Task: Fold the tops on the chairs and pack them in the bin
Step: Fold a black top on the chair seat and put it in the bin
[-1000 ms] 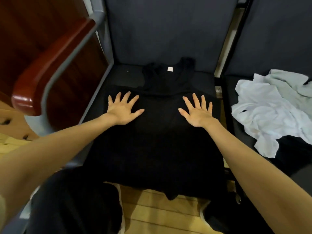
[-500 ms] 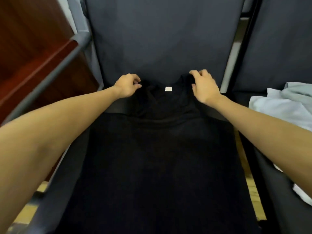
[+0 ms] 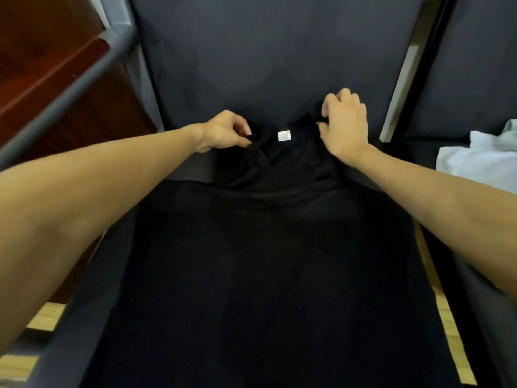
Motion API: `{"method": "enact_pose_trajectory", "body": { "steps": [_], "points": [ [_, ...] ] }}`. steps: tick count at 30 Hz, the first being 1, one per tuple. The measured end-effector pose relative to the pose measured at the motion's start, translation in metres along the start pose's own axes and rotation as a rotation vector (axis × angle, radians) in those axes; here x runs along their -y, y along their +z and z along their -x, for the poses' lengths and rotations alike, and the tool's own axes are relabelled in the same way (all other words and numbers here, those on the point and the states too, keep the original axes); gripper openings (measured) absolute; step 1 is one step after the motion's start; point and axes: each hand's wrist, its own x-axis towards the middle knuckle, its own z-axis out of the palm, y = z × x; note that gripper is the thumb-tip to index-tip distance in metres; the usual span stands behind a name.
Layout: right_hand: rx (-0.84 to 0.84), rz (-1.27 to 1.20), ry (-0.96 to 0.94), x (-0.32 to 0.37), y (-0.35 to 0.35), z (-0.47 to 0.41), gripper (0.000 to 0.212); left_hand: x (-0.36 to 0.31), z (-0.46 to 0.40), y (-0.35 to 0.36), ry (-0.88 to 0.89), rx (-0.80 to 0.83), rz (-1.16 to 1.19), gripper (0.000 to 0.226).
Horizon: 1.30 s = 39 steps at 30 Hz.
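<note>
Pinching the black top (image 3: 268, 247) at its shoulder straps, near the back edge of the chair seat (image 3: 112, 275): left hand (image 3: 223, 133) and right hand (image 3: 342, 127), fingers curled, apart.

Both bare arms reach forward, nearly straight, coming in from the lower corners and converging toward the middle. The left hand (image 3: 223, 133) is turned thumb-side up, its fingers (image 3: 242, 127) curled and pinching black cloth (image 3: 253, 140). The right hand (image 3: 342, 127) sits a little higher and farther forward, back of the hand showing, fingers bent and gripping the same cloth at its other shoulder.
</note>
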Motion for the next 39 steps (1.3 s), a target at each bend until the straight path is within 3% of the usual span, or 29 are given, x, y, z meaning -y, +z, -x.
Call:
{"method": "enact_pose_trajectory", "body": {
  "steps": [3,5,7,9,11,15,20,26,31,34,39],
  "points": [
    [-0.007,-0.181,0.076,0.002,-0.012,0.002,0.016,-0.019,0.010,-0.012,-0.091,-0.038,0.369,0.019],
    [-0.010,-0.318,0.158,0.003,-0.024,0.002,0.015,-0.029,0.016,-0.025,-0.182,0.046,0.555,0.016],
    [-0.012,-0.380,0.220,0.003,-0.037,0.002,0.016,-0.035,0.024,-0.039,-0.260,0.178,0.534,0.010],
    [-0.003,-0.389,0.250,0.004,-0.048,0.000,0.018,-0.038,0.031,-0.047,-0.343,0.286,0.508,0.018],
    [0.004,-0.388,0.261,0.005,-0.057,0.001,0.017,-0.039,0.038,-0.046,-0.433,0.341,0.637,0.024],
    [0.062,-0.407,0.232,-0.001,-0.063,0.014,0.004,-0.041,0.055,-0.017,-0.483,0.261,0.982,0.015],
    [0.240,-0.364,0.108,-0.014,-0.064,0.043,0.009,-0.036,0.069,0.022,-0.460,0.096,1.144,0.016],
    [0.287,-0.346,0.128,-0.021,-0.061,0.049,0.009,-0.044,0.071,0.013,-0.301,-0.047,0.971,0.044],
    [0.166,-0.359,0.179,-0.020,-0.066,0.019,0.004,-0.053,0.049,-0.024,-0.237,-0.209,0.504,0.030],
    [0.093,-0.361,0.221,-0.016,-0.068,-0.003,0.013,-0.059,0.033,-0.045,-0.191,-0.291,0.286,0.014],
    [-0.047,-0.355,0.242,-0.013,-0.068,-0.036,0.013,-0.075,-0.003,-0.066,-0.094,-0.475,0.411,0.024]
  ]
}}
